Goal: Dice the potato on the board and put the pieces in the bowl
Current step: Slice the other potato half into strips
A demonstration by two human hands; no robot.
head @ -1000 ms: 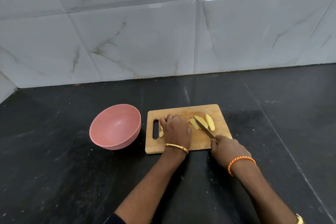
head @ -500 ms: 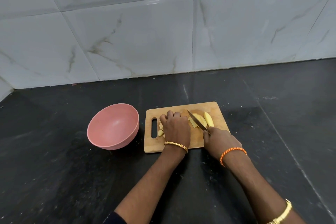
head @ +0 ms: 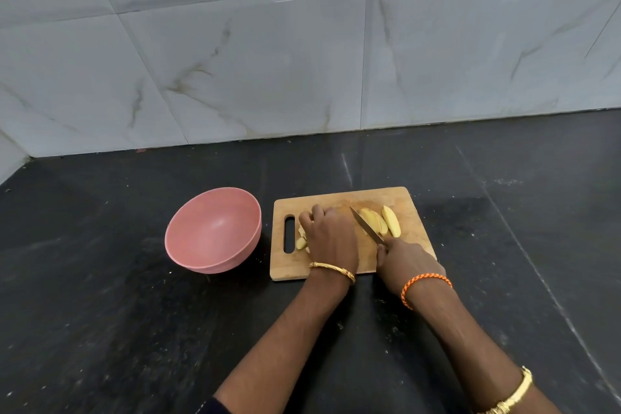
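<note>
A wooden cutting board (head: 339, 202) lies on the black counter. On its right part lie long yellow potato wedges (head: 383, 223). My left hand (head: 331, 235) is curled over potato pieces (head: 301, 242) near the board's handle slot; only their ends show past my fingers. My right hand (head: 405, 260) grips the handle of a knife (head: 366, 223), whose blade points up-left between my left hand and the wedges. An empty pink bowl (head: 213, 233) stands left of the board.
The black stone counter (head: 100, 312) stretches around the board and bowl. A white marble-tiled wall (head: 268, 60) rises behind it. Both wrists wear bracelets.
The knife has shifted left and away from me along the board, closer to my left hand. My left hand stays over the potato pieces. The camera view has drifted a little.
</note>
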